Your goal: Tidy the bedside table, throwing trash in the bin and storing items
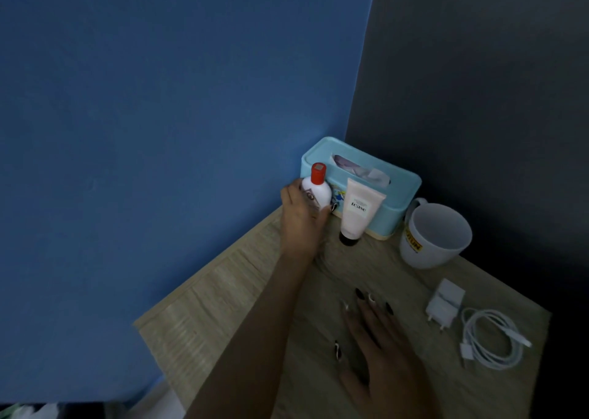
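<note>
Lighting: dim throughout; you are working in low, cool light with no lamp or window in view. Blue wall [159, 132] reads evenly lit, darkening toward its lower left; the grey wall [478, 68] on your right falls almost to black at the frame's edge.
Shadows: soft and faint on the surface [255, 291]; no hard edges, no glare.
Brightest items: white mug [435, 237], charger [444, 304], coiled cable [492, 339]; none blown out.
Blur: your hands are smeared, the right hand [379, 339] most; its fingertips ghost.
Distortion: wide-angle bend; the wall corner leans and curves.
Sharpness: soft overall, grainy in dark areas.
</note>
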A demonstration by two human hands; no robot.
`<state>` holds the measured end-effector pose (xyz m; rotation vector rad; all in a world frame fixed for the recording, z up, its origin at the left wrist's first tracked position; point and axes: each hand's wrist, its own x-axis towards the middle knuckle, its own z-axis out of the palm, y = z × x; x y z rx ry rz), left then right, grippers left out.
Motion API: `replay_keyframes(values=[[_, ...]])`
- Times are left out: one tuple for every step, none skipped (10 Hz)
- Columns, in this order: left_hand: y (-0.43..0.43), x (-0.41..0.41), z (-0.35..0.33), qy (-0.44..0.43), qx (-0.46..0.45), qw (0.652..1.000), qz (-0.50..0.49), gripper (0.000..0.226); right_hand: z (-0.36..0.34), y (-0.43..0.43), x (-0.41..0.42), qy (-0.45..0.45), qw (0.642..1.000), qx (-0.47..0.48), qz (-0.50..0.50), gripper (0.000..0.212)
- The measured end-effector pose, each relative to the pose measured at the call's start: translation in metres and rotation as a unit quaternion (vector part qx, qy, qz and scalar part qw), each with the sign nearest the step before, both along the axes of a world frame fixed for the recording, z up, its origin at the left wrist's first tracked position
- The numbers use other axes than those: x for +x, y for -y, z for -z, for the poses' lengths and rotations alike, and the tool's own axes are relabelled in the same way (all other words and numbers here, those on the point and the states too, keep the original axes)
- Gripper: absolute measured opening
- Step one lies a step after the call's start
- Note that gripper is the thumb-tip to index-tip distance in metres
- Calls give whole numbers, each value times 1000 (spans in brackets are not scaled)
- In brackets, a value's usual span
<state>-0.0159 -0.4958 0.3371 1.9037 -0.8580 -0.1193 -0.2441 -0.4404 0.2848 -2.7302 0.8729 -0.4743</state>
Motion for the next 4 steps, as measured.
replay_keyframes(values=[[0, 0, 0, -2, -6, 1000, -1, 67, -1, 0, -1, -6, 1000, 15, 1, 61], [-1, 0, 1, -8, 8, 1000, -2, 74, -2, 0, 1, 2, 1000, 18, 6, 60], [-11, 0, -1, -11, 11, 1000, 7, 86, -1, -2, 0, 17, 1000, 7, 6, 57], [-37, -5, -5, 1, 39, 999, 0, 90, -9, -1, -2, -5, 1000, 12, -2, 59]])
